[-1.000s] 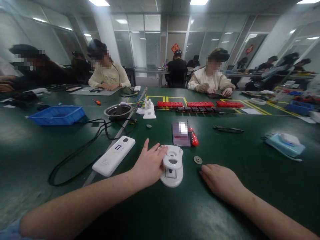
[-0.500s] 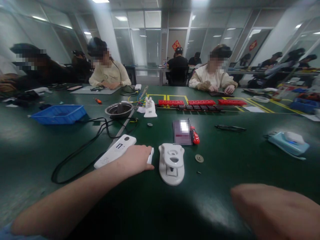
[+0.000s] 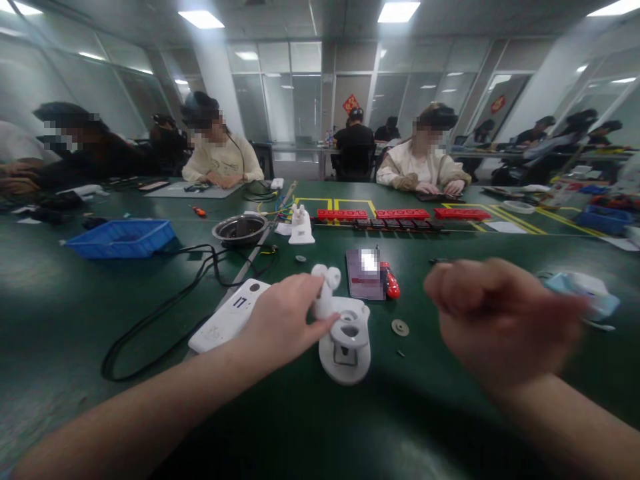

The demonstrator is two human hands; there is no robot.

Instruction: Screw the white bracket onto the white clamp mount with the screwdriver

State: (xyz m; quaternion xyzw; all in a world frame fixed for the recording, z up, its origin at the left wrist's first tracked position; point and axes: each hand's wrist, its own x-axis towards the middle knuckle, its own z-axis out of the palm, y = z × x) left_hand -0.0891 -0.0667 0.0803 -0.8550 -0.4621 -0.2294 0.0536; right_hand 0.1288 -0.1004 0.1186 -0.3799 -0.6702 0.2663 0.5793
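One left-hand grip (image 3: 286, 310) is pinching a white two-knobbed piece (image 3: 326, 295), seemingly steadying it; the blurred right-hand grip (image 3: 500, 323) is hanging curled, contents unclear.

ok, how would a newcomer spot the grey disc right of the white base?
On the dark green table, find the white base with the oval opening. Just right of it lies the grey disc: flat and round with a marked centre, unlike the tiny screw-like piece on its near side.

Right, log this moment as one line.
left hand: grip on white knobbed piece | place: by white base | right hand: curled, blurred, contents unclear | nearby: metal disc, small screw-like part
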